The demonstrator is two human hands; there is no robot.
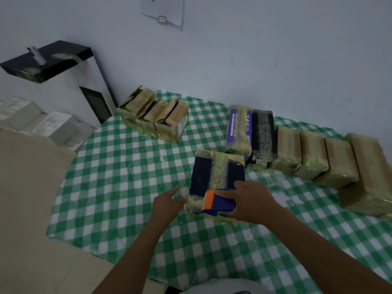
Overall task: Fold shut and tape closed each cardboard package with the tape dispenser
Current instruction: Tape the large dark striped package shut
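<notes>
A dark blue package [214, 177] with yellowish tape across its top lies flat on the green checked tablecloth [118, 187] in the middle. My right hand [252, 200] grips a blue and orange tape dispenser [218, 201] at the package's near end. My left hand [167, 203] hovers just left of that package, fingers relaxed and spread, holding nothing. Whether it touches the package's edge I cannot tell.
Several taped packages stand in a row [318, 158] at the right, starting with a purple one [238, 129]. Three more packages [154, 115] sit at the back left. A black and white unit [63, 81] and pale boxes [42, 122] stand off the table's left.
</notes>
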